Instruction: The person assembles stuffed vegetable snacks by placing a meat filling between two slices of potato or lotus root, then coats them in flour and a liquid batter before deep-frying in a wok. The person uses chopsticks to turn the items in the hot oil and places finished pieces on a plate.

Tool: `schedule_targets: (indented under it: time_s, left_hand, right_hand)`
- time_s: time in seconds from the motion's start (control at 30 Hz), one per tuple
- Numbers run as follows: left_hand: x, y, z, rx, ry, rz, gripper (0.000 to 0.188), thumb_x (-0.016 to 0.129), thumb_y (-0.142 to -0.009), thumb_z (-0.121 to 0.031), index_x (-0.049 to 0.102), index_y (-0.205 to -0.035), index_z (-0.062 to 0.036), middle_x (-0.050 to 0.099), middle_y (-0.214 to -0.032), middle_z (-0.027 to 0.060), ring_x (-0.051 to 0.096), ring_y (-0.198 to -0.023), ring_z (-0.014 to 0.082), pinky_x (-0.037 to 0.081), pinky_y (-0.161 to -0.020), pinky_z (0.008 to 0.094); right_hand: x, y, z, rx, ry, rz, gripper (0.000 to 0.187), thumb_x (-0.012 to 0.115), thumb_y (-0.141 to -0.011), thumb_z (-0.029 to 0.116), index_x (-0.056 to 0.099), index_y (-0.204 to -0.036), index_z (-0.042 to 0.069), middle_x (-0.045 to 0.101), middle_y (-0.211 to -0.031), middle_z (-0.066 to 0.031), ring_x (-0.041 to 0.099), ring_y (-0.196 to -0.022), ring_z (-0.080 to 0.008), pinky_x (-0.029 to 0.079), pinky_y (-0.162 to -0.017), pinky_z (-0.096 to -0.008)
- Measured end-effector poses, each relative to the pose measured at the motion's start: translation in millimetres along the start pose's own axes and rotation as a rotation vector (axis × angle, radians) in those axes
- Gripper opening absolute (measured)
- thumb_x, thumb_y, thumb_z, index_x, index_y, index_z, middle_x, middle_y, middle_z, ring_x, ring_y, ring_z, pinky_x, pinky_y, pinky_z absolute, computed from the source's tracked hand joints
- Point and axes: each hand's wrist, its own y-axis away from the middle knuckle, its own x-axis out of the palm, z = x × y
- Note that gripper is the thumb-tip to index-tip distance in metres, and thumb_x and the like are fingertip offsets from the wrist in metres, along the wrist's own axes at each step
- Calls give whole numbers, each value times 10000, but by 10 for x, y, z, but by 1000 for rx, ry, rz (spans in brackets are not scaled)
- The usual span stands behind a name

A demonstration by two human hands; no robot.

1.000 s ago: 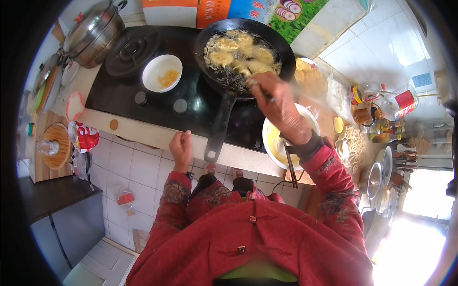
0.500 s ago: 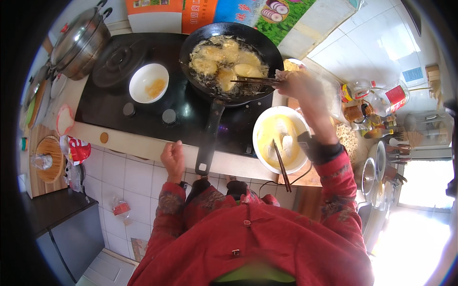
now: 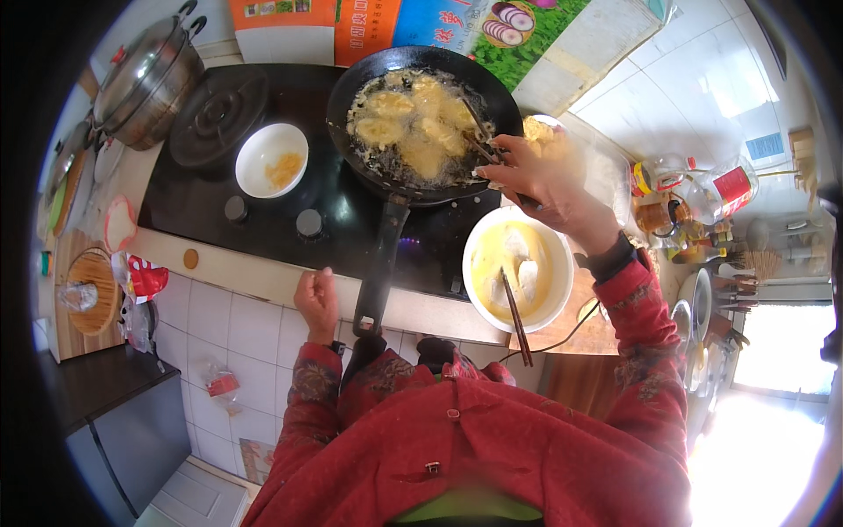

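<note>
My right hand (image 3: 551, 186) grips dark chopsticks (image 3: 475, 123) over the right side of a black wok (image 3: 502, 86). Their tips reach into bubbling oil, among several golden battered pieces (image 3: 423, 158). Near the counter's front edge, my left hand (image 3: 317, 304) is loosely closed, with nothing visible in it. The wok's long handle (image 3: 380, 272) points toward me, just right of that hand and apart from it. Below my right hand stands a white bowl (image 3: 471, 290) of yellow batter with pale pieces in it. A second pair of chopsticks (image 3: 516, 316) leans over its near rim.
On the black cooktop (image 3: 189, 202) stands a white bowl (image 3: 248, 158) with a little yellowish food. A steel pot (image 3: 149, 88) is at the far left. Bottles and jars (image 3: 694, 198) crowd the right. A printed carton (image 3: 373, 26) stands behind the wok. A cable (image 3: 575, 329) crosses a wooden board.
My right hand has moved down and toward me, and its chopsticks have swung from nearly level to slanting. The pieces in the oil have shifted. My left hand has hardly moved.
</note>
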Motion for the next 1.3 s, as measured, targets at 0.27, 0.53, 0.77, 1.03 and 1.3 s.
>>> schedule_targets:
  time_s: [0.27,0.53,0.77,1.03,1.3]
  left_hand:
    - [1,-9,23,41,-31,-5,263,663,-876,-163,506,-691,-64,428,-600,-5,379,-545,90,314,-501,260]
    - [9,-8,1,41,-34,-9,263,668,-874,-177,514,-694,-62,438,-608,2,389,-544,100,321,-501,265]
    - [9,1,-4,31,-24,-3,268,667,-877,-169,509,-692,-58,431,-605,-5,379,-545,94,313,-501,257]
    - [4,-18,5,71,-26,-2,276,671,-877,-164,502,-688,-53,420,-604,-6,359,-546,89,298,-501,260]
    - [11,7,9,29,-6,-15,267,685,-865,-162,512,-692,-55,422,-611,5,371,-548,112,312,-504,270]
  right_hand:
    - [263,-261,-279,-36,-33,-148,283,611,-883,74,625,-1164,109,563,-1205,-149,610,-1018,-303,497,-797,-355]
    - [136,-368,-488,348,-299,-795,250,575,-929,266,682,-966,44,721,-830,-92,691,-716,-153,522,-652,-268]
    - [-93,-354,-770,491,-980,-1034,300,570,-909,163,605,-936,-134,681,-784,-172,689,-719,-230,557,-667,-292]
    - [-290,-404,-1081,540,-850,-932,275,576,-899,171,633,-933,-95,701,-864,-174,708,-763,-234,561,-687,-284]
    - [-231,-489,-787,440,-988,-861,348,584,-930,252,643,-994,-84,701,-868,-175,693,-748,-231,554,-712,-310]
